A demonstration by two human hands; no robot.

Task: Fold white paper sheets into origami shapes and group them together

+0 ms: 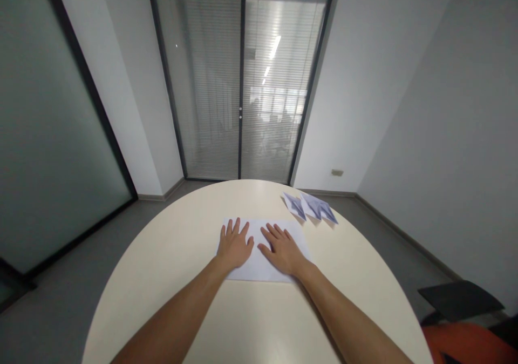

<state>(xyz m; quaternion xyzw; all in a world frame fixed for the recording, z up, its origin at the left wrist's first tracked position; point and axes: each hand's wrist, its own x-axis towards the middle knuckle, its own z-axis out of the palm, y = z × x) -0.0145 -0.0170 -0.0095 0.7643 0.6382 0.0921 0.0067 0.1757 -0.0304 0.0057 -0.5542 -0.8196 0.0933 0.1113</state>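
Observation:
A white sheet of paper (pixel 259 267) lies flat on the round table, its long side toward me. On its left part rests my left hand (pixel 235 247), palm down with fingers spread. My right hand (pixel 282 249) lies likewise on the right part, fingers stretched forward and the thumb pointing inward. Bare paper shows between the two hands. Beyond the sheet, at the far right of the table, several folded paper pieces (pixel 311 206) with pointed corners stand in an overlapping row. Neither hand touches them.
The pale round table (pixel 162 277) fills the lower middle. A chair with an orange seat (pixel 469 342) and dark back stands at the lower right. Behind the table is a glass partition with blinds (pixel 202 94), with white walls (pixel 364 72) beside it.

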